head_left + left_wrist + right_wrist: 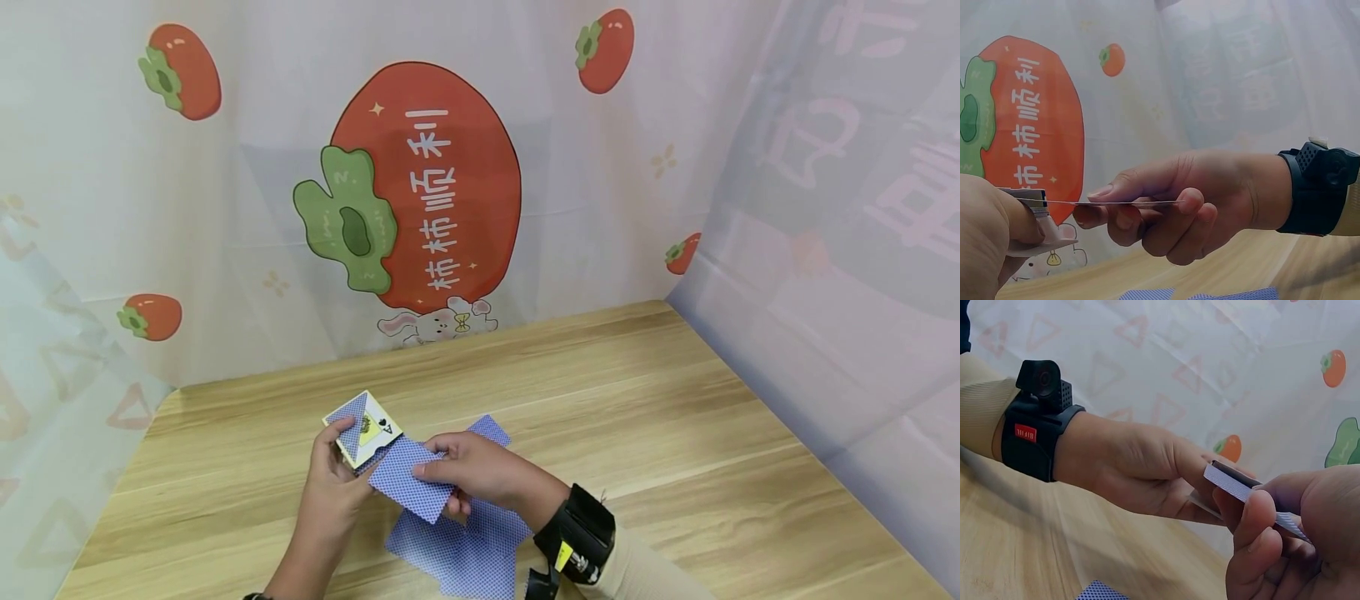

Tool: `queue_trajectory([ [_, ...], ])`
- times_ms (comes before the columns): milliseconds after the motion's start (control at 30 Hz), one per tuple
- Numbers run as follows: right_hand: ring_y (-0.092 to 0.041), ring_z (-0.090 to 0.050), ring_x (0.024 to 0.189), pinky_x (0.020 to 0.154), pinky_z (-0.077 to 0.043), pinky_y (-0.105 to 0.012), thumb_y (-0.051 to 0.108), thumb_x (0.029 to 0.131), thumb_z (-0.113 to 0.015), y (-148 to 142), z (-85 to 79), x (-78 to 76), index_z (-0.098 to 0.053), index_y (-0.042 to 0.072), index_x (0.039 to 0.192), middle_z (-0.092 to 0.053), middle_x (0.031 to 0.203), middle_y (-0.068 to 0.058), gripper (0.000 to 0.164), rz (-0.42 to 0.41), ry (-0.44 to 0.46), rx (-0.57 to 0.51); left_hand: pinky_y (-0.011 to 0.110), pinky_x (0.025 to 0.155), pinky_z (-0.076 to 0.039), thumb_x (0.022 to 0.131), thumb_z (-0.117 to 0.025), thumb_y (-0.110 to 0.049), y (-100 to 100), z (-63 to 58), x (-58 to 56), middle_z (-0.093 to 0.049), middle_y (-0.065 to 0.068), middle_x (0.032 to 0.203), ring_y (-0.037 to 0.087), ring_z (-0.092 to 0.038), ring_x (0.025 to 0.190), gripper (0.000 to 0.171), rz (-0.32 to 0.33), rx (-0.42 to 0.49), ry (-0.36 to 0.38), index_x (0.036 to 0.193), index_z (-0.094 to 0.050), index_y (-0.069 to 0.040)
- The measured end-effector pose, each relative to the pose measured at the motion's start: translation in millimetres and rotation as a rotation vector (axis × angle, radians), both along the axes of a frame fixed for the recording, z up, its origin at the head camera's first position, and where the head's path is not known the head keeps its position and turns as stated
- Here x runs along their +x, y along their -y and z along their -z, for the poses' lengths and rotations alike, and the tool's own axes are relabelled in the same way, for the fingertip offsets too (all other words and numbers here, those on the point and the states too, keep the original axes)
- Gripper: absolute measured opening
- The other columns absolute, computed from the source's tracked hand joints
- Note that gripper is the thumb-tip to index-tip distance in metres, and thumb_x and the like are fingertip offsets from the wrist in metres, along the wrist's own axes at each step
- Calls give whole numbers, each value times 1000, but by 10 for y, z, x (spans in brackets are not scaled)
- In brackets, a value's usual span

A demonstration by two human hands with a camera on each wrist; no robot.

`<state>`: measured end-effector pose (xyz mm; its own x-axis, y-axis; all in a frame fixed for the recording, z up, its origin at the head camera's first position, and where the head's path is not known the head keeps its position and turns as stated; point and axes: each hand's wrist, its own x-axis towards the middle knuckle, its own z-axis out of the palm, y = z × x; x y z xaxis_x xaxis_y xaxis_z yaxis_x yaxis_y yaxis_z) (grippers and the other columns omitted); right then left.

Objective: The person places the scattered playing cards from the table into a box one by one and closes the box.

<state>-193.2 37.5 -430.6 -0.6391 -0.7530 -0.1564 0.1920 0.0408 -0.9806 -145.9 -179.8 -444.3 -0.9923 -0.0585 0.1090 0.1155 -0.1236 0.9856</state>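
My left hand (pixel 337 483) grips a small playing-card box (pixel 381 440) printed with an ace of spades and a blue patterned panel. Between thumb and fingers, my right hand (pixel 495 468) pinches a blue-backed playing card (pixel 400 486). One end of that card meets the end of the box. From the side, in the left wrist view, the card (pixel 1129 203) is a thin level line running from the box to the right fingers. A pale flap (pixel 1054 245) juts out below the box there. The left palm hides part of the box.
Several blue-backed cards (pixel 480 560) lie spread face down on the wooden table (pixel 637 433), below and behind the right hand. A white curtain (pixel 255 217) with persimmon prints hangs along the table's back edge, and another printed cloth (pixel 847 275) lines the right side.
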Motion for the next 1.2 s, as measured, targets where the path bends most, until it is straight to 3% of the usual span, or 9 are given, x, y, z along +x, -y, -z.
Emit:
queue_trajectory([
  [433,-9,-54,45,43,-48,-22,25,100,-64,33,13,5,-61,7,115,-63,64,-6,23,59,41,-16,23,94,-53,82,-62,22,-68,42,16,-20,15,147,7,-54,120,83,25,11,-76,147,-18,-5],
  [867,-11,-66,54,51,-57,-25,19,99,-64,78,-7,45,-57,2,120,-71,78,-9,28,104,111,-93,21,93,-54,84,-63,19,-101,18,24,-25,13,145,7,-55,118,82,-23,-2,-37,147,-18,-7],
  [1067,-14,-71,62,60,-60,-26,9,98,-64,94,-19,45,-46,2,133,-72,81,-11,40,123,167,-158,22,91,-55,83,-64,19,-132,23,29,-25,13,146,8,-57,118,83,-8,3,-14,146,-18,-8],
  [1200,-16,-72,70,67,-61,-27,-1,95,-64,95,-36,40,-41,1,133,-69,89,-12,45,143,184,-201,22,90,-55,83,-66,18,-136,27,34,-26,13,144,10,-58,116,84,-5,0,-2,147,-17,-9],
])
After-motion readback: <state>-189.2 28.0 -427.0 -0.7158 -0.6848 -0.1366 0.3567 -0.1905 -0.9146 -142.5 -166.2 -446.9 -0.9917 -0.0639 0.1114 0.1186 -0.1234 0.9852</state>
